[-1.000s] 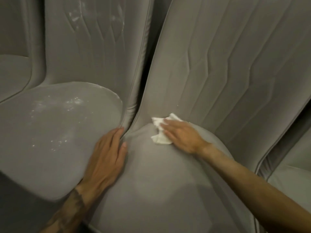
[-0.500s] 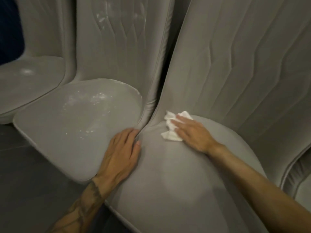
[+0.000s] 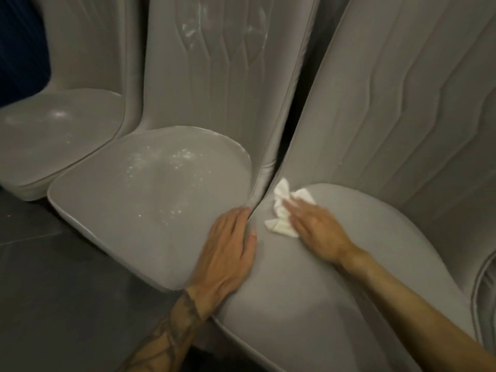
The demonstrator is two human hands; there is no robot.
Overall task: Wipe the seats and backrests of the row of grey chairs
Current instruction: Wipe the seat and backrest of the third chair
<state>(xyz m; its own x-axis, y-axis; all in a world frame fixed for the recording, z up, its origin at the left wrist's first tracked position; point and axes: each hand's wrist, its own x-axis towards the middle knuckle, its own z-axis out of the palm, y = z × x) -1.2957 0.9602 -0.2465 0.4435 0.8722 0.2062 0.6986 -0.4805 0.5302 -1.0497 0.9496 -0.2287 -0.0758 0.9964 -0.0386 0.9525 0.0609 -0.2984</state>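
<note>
Head view | right hand [image 3: 319,232] flat, pressing crumpled white cloth [image 3: 281,208] on grey padded seat [image 3: 375,224], back-left corner | left hand [image 3: 228,251] flat, empty, nearer dusty grey seat [image 3: 150,189] leftward

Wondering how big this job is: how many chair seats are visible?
3: left seat, dusty middle seat, right seat under cloth. A fourth chair's edge shows far right, seat hidden.

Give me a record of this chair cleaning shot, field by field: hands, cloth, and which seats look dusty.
Right hand: flat on the cloth
Cloth: white, crumpled, on the near seat at its back left corner
Left hand: flat at the gap between near and middle seat
Middle seat: white specks
Middle backrest: white smears high up
Far seat: faint white marks
</note>
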